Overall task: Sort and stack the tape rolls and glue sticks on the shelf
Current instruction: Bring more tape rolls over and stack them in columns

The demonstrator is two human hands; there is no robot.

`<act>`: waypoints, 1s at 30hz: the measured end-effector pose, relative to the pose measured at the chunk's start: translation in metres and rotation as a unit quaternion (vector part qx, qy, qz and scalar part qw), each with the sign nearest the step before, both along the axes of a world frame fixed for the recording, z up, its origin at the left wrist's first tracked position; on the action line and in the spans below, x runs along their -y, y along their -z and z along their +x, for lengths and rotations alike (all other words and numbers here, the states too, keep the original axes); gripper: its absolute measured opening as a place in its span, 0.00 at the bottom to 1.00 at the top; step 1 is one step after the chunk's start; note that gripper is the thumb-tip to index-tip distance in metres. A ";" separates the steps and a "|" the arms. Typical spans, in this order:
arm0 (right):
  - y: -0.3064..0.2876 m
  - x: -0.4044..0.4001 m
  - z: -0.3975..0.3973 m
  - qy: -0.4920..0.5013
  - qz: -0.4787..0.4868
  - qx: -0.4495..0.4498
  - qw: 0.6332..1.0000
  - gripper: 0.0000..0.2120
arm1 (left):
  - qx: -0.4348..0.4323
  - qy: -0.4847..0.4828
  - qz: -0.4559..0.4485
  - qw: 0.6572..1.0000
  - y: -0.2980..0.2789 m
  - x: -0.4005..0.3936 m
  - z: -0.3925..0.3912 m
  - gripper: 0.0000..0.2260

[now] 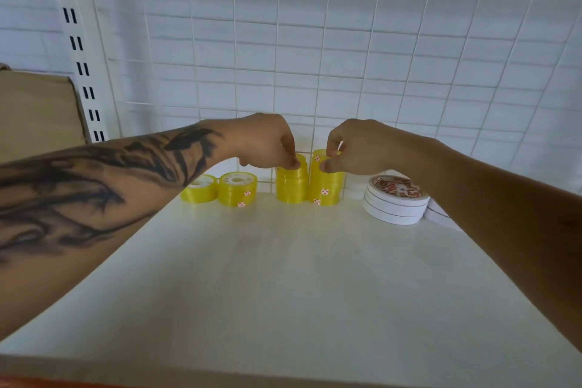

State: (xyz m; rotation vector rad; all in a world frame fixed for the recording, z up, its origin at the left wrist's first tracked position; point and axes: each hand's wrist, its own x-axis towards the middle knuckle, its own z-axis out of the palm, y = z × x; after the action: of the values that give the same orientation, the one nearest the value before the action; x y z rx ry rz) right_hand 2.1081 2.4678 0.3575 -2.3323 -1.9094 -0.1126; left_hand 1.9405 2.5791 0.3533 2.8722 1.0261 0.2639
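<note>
You have only one view here, from the camera on your head. It looks forward and a little down over the white shelf board (pixel 299 277), toward the wire grid back panel (pixel 346 41). The wide lens bends the straight lines near the edges. Both your forearms come in from the lower corners, so the camera is close. The shelf front edge lies along the bottom of the picture.

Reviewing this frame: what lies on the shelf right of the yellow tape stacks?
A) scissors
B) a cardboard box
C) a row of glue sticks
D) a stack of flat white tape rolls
D: a stack of flat white tape rolls sits right of the yellow tape stacks, partly behind the right forearm.
</note>
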 end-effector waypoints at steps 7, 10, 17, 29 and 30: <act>0.002 -0.004 0.001 -0.011 0.006 -0.019 1.000 0.17 | -0.034 -0.016 -0.006 0.999 0.004 0.002 0.008 0.18; 0.003 -0.003 0.000 -0.006 -0.003 -0.030 1.000 0.18 | -0.031 -0.018 -0.020 0.999 0.005 0.007 0.012 0.17; -0.003 -0.001 -0.008 0.002 -0.054 -0.012 0.998 0.24 | -0.039 -0.019 -0.009 0.999 0.011 0.011 0.014 0.22; -0.002 -0.003 -0.004 -0.003 -0.090 -0.038 0.995 0.22 | -0.058 -0.009 -0.047 0.997 0.012 0.012 0.009 0.20; -0.003 -0.003 -0.003 -0.007 -0.094 -0.043 0.995 0.19 | -0.062 -0.008 -0.049 0.997 0.011 0.013 0.008 0.21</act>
State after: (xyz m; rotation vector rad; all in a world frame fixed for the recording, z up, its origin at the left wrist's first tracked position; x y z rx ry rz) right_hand 2.1049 2.4703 0.3609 -2.3946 -1.9723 0.1747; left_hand 1.9484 2.5659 0.3422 2.8238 1.0516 0.0358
